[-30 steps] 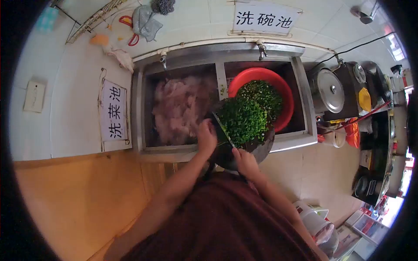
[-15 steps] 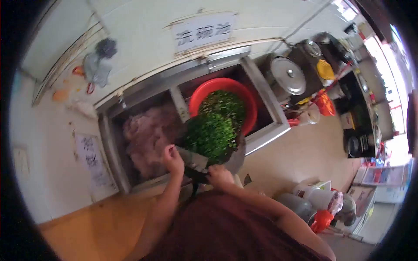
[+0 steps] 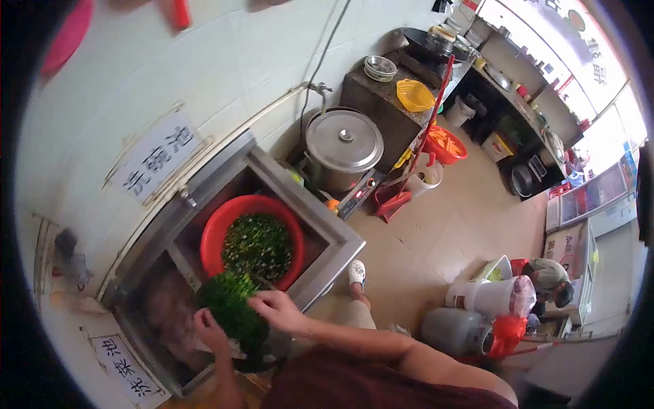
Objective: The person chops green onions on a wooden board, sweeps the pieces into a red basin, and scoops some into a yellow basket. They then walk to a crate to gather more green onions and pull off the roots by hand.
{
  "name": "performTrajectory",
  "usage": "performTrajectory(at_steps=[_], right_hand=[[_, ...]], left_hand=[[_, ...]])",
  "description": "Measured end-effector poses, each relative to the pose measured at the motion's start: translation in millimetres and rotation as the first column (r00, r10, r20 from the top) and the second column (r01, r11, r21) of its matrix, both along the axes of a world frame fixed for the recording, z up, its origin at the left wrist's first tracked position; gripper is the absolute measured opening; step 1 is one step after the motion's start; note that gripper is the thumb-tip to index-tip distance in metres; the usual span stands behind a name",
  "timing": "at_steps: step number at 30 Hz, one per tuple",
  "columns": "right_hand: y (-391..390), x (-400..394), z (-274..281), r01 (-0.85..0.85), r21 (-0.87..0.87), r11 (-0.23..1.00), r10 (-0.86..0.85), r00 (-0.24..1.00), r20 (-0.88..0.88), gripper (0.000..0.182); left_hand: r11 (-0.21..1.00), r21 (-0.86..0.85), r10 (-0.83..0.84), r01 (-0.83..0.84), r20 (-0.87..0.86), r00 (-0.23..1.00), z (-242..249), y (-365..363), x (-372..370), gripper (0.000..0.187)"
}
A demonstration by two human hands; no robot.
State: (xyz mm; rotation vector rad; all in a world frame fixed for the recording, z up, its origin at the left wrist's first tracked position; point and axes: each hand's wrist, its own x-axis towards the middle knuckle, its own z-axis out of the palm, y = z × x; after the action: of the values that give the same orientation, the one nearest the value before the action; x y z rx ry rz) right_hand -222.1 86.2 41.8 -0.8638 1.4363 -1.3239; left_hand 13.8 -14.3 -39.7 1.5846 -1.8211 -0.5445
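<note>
Right hand point(image 3: 278, 313) at chopped greens point(image 3: 231, 303), left hand point(image 3: 212, 334) beside them. Can't tell either grip, open or closed.

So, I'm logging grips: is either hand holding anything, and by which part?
Cannot be told: left hand and right hand are at the chopped greens, any grip unclear.

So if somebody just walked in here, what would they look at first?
Probably the big red basin with chopped greens inside, in the sink compartment nearer the pot. In front of it is a bright green heap, with the left hand and right hand at it. Next, maybe the big silver pot with its lid on, just past the sink.
</note>
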Motion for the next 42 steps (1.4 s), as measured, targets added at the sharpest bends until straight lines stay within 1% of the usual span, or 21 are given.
performTrajectory(at_steps=[2, 3, 4, 7, 11, 12, 13, 14, 15, 17, 19, 21, 22, 25, 31, 32, 38, 39, 40, 41, 42], right_hand=[[-41, -18, -35, -0.122, -0.282, 0.952, 0.155, 0.983, 0.098, 0.021], [-56, -41, -26, -0.315, -0.105, 0.943, 0.3, 0.943, -0.143, 0.016], [-62, -43, -47, -0.186, -0.167, 0.968, 0.107, 0.912, -0.396, 0.029], [-71, -130, -37, -0.482, -0.156, 0.862, 0.445, 0.868, -0.22, 0.039], [-59, -337, -19, -0.002, 0.107, 0.994, 0.012, 0.996, -0.094, 0.018], [-68, -403, -116, 0.047, -0.366, 0.929, -0.312, 0.631, -0.71, 0.024], [-50, -471, -127, 0.35, -0.236, 0.906, -0.418, 0.664, -0.62, 0.017], [-35, -540, -98, 0.537, 0.237, 0.81, -0.548, 0.836, -0.024, 0.028], [-25, -610, -121, 0.69, 0.029, 0.724, -0.667, 0.71, -0.226, 0.031], [-4, -710, -103, 0.848, 0.133, 0.513, -0.819, 0.53, -0.22, 0.027], [27, -804, -157, 0.634, 0.295, 0.715, -0.568, 0.773, -0.283, 0.036], [-2, -748, -68, 0.565, 0.375, 0.735, -0.631, 0.772, 0.075, 0.052], [-15, -771, -57, 0.55, 0.221, 0.805, -0.581, 0.807, 0.107, 0.043], [18, -1033, -268, 0.637, 0.115, 0.762, -0.643, 0.765, 0.024, 0.034], [17, -1025, -247, 0.693, 0.236, 0.681, -0.647, 0.72, -0.25, 0.039], [80, -935, -215, 0.719, 0.24, 0.652, -0.647, 0.693, -0.32, 0.041], [-20, -887, -113, 0.855, 0.159, 0.494, -0.618, 0.474, -0.627, 0.052], [4, -947, -162, 0.861, 0.163, 0.482, -0.611, 0.463, -0.642, 0.052], [32, -971, -184, 0.797, 0.008, 0.604, -0.086, 0.075, -0.993, 0.053], [19, -983, -189, 0.663, -0.02, 0.748, 0.383, -0.456, -0.803, 0.055], [26, -962, -184, 0.505, -0.182, 0.844, -0.073, -0.229, -0.971, 0.055]], left_hand=[[0.988, -0.072, 0.14, -0.135, 0.069, 0.988, -2, -7, -16, 0.018], [0.987, -0.072, 0.147, -0.141, 0.084, 0.986, 2, -7, -36, 0.018], [0.979, -0.022, 0.202, -0.201, 0.131, 0.971, 10, -4, -50, 0.019], [0.962, 0.025, 0.264, -0.273, 0.181, 0.947, 13, -17, -54, 0.021], [0.952, -0.05, 0.298, -0.303, 0.382, 0.875, -1, 6, -53, 0.029], [0.942, -0.066, 0.329, -0.33, 0.383, 0.863, -8, 14, -50, 0.032], [0.94, -0.062, 0.332, -0.336, 0.394, 0.857, -10, 25, -53, 0.032], [0.934, -0.013, 0.339, -0.357, 0.343, 0.876, -10, 35, -53, 0.038], [0.922, 0.031, 0.362, -0.386, 0.291, 0.886, -9, 47, -53, 0.043], [0.893, 0.161, 0.315, -0.42, 0.445, 0.839, -12, 56, -59, 0.051], [0.94, 0.147, 0.2, -0.309, 0.496, 0.845, -63, 92, 6, 0.056], [0.788, 0.214, 0.413, -0.578, 0.511, 0.753, 64, 90, -158, 0.055], [0.742, 0.265, 0.511, -0.616, 0.372, 0.775, 51, 96, -148, 0.056], [0.791, 0.099, 0.498, -0.604, 0.468, 0.73, 60, 114, -155, 0.055], [0.789, 0.094, 0.519, -0.607, 0.426, 0.741, 64, 115, -151, 0.053], [0.781, 0.098, 0.532, -0.617, 0.412, 0.739, 57, 115, -145, 0.053], [0.851, 0.019, 0.48, -0.524, 0.376, 0.793, 18, 90, -116, 0.053], [0.853, -0.008, 0.486, -0.522, 0.377, 0.789, 17, 86, -117, 0.055], [0.856, -0.03, 0.49, -0.516, 0.361, 0.793, 14, 81, -116, 0.057], [0.863, -0.024, 0.483, -0.505, 0.332, 0.81, 13, 75, -113, 0.057], [0.852, -0.007, 0.503, -0.524, 0.294, 0.813, 11, 68, -111, 0.059]])
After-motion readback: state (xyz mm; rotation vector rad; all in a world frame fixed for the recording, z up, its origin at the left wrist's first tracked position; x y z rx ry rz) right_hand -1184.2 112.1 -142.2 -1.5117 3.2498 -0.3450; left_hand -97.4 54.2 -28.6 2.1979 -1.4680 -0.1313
